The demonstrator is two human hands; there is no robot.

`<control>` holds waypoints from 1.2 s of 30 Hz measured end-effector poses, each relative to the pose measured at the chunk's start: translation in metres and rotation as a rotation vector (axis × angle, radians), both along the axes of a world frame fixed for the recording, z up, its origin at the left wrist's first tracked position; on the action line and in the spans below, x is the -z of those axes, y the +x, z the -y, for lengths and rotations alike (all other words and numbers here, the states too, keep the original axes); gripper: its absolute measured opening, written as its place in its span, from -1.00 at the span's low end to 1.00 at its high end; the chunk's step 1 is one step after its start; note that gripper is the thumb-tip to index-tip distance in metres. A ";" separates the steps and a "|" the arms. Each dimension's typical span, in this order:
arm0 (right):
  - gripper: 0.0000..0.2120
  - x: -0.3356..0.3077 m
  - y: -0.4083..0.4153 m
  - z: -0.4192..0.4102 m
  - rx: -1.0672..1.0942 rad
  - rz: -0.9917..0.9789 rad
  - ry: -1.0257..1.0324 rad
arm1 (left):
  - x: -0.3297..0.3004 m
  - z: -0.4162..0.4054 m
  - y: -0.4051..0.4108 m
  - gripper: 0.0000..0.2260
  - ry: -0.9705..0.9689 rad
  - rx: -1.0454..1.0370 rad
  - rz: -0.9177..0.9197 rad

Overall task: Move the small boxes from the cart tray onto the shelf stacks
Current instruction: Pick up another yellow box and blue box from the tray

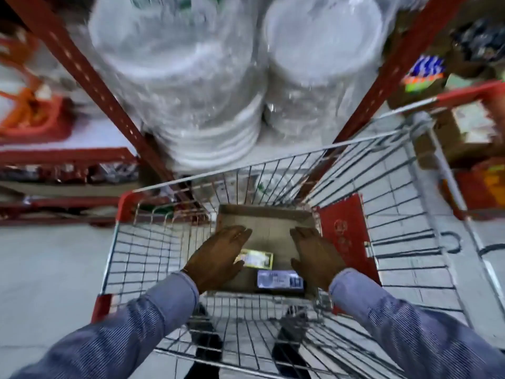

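A brown cardboard tray (269,221) sits in the bottom of a wire shopping cart (382,187). Two small boxes lie in it: a yellow-edged box (258,259) near the middle and a blue-white box (280,279) at the tray's near edge. My left hand (218,255) hovers over the tray's left side, fingers spread, its palm partly over the yellow-edged box. My right hand (317,255) hovers over the tray's right side, fingers apart, beside the blue-white box. Neither hand grips anything. Both sleeves are blue.
Two wrapped stacks of white plates (191,91) stand on the red metal shelf (82,157) right behind the cart. A red flat box (345,233) leans inside the cart's right wall. Cardboard boxes (464,132) stand at right. My shoes (289,335) show through the cart's floor.
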State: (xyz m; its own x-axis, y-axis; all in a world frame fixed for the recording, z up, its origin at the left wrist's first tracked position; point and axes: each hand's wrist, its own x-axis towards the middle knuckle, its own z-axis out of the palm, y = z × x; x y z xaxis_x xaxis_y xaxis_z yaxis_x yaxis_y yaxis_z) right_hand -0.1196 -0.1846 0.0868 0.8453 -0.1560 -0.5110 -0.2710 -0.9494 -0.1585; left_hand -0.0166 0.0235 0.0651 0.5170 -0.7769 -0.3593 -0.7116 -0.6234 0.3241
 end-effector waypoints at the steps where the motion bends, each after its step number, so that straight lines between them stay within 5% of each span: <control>1: -0.50 0.020 0.001 -0.001 -0.013 -0.055 0.010 | 0.020 0.003 -0.003 -0.32 0.029 -0.011 -0.052; 8: -0.66 0.130 -0.009 -0.014 -0.139 -0.293 0.001 | 0.113 0.027 -0.012 -0.40 0.179 0.015 -0.137; 21: -0.78 0.168 -0.016 -0.016 -0.141 -0.195 0.037 | 0.158 0.032 0.003 -0.48 0.235 0.050 -0.118; 28: -0.51 0.087 0.014 0.004 -0.111 -0.135 0.049 | 0.058 0.024 0.034 -0.48 0.089 -0.062 -0.003; 36: -0.59 -0.108 0.050 0.017 -0.110 0.224 -0.047 | -0.141 -0.012 0.063 -0.49 -0.174 -0.162 0.313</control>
